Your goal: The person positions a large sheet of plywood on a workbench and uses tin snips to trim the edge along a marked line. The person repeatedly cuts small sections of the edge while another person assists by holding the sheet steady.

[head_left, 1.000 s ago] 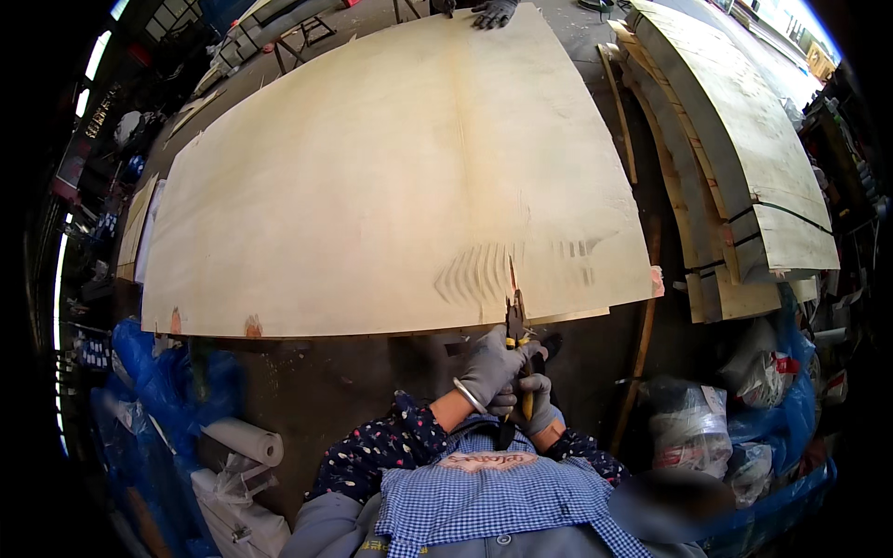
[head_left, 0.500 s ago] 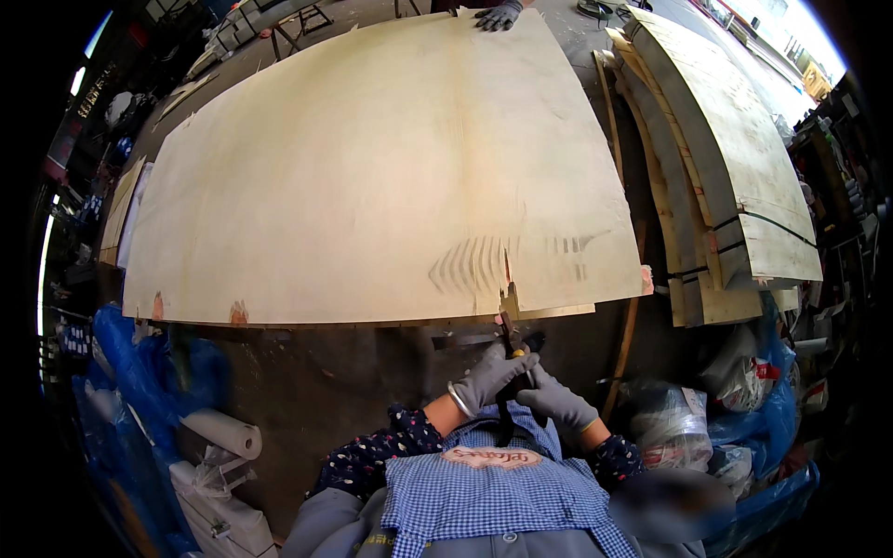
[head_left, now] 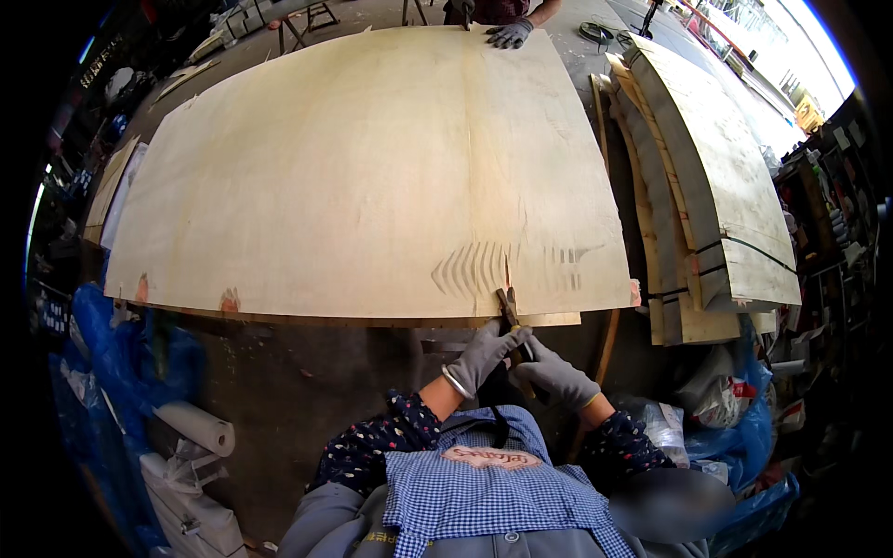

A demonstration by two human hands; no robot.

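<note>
Gloved in grey, my left hand (head_left: 486,359) and my right hand (head_left: 560,379) are both closed around the handles of a pair of pliers (head_left: 507,305). The dark jaws reach over the near edge of a large pale plywood sheet (head_left: 353,177), beside a narrow dark split that runs inward from that edge. Whether the jaws grip any wood is too small to tell. Curved dark tread-like marks lie on the sheet around the split. Reddish patches show along its near edge at the left and at the right corner.
Across the sheet, another person's gloved hand (head_left: 510,33) rests on the far edge. A strapped stack of boards (head_left: 735,177) stands at the right. Blue plastic sheeting (head_left: 130,358) and a white roll (head_left: 195,428) lie at the left; plastic-wrapped bundles (head_left: 721,395) are at the lower right.
The pliers have moved forward, so their jaws now lie over the sheet's edge. My hands have shifted slightly forward with them. More of the person at the far edge has come into view.
</note>
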